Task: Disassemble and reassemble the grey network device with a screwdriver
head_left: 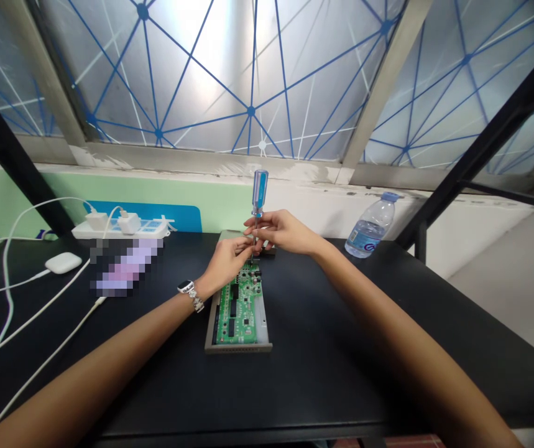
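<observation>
A screwdriver (260, 190) with a clear and blue handle stands upright over the far part of a green circuit board (241, 311). My right hand (285, 231) is closed around its metal shaft, just below the handle. Low on the shaft, close to the board, the fingers of my left hand (229, 261) are pinched together; what they grip is partly hidden, though they touch the shaft's lower end. The board lies in a shallow grey-beige casing (239, 350) on the black table. My fingers cover the spot where the screwdriver's tip ends.
To the left are a white power strip (150, 230) with plugs, a white earbud case (63, 263), a blurred phone (127, 267) and several white cables. A water bottle (370, 227) stands at the back right, beside a black metal frame post (419, 239). A wall and window close off the back.
</observation>
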`<action>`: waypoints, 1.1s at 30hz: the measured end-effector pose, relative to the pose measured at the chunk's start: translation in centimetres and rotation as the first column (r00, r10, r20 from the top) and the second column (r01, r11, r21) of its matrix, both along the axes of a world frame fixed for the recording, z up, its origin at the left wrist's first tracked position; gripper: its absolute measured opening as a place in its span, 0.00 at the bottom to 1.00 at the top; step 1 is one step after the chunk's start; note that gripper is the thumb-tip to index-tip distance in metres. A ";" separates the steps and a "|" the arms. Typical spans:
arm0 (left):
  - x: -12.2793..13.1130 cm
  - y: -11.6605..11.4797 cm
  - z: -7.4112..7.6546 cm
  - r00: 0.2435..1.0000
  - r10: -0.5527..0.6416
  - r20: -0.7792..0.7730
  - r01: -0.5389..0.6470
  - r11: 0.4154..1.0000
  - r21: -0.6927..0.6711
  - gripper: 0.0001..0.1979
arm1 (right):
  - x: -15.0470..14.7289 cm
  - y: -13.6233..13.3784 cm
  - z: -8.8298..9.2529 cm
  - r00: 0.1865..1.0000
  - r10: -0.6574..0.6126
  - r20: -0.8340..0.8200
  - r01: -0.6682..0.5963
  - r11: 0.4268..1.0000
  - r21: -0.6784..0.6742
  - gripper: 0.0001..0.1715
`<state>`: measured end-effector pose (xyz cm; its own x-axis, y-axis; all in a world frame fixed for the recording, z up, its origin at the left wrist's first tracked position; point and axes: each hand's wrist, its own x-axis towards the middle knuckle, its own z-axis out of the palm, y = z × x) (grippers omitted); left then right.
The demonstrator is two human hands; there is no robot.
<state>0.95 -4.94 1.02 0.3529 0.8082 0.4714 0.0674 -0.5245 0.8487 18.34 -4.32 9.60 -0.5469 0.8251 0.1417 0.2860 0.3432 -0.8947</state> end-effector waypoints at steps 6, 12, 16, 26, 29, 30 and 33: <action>-0.2 0.0 0.0 0.996 0.033 -0.081 -0.031 0.999 0.027 0.12 | 0.0 0.3 -0.4 0.999 -0.033 0.005 0.032 0.997 0.068 0.08; -0.2 0.3 -0.4 0.991 0.041 -0.124 -0.031 0.997 0.074 0.12 | -0.1 0.6 -1.1 0.998 -0.052 -0.041 0.055 0.995 0.083 0.10; -0.2 0.1 -0.2 0.991 0.036 -0.129 -0.027 0.997 0.075 0.12 | -0.2 0.5 -1.1 0.993 -0.111 -0.029 0.114 0.982 0.153 0.13; -0.1 0.4 -0.8 0.997 0.009 -0.071 -0.007 0.999 0.033 0.11 | -0.2 0.2 -0.5 0.995 -0.096 0.004 0.094 0.979 0.184 0.14; -0.2 0.3 -0.6 0.996 -0.005 -0.087 0.008 0.999 0.037 0.12 | -0.1 0.2 -0.2 0.997 -0.078 -0.019 0.080 0.983 0.168 0.12; -0.2 0.2 -0.5 0.996 -0.008 -0.091 0.011 0.999 0.034 0.12 | -0.1 0.2 -0.2 0.995 -0.093 -0.022 0.096 0.978 0.184 0.12; -0.2 0.1 -0.3 0.995 -0.005 -0.095 0.007 1.000 0.027 0.13 | -0.3 0.2 -0.4 0.983 -0.185 -0.015 0.183 0.951 0.250 0.12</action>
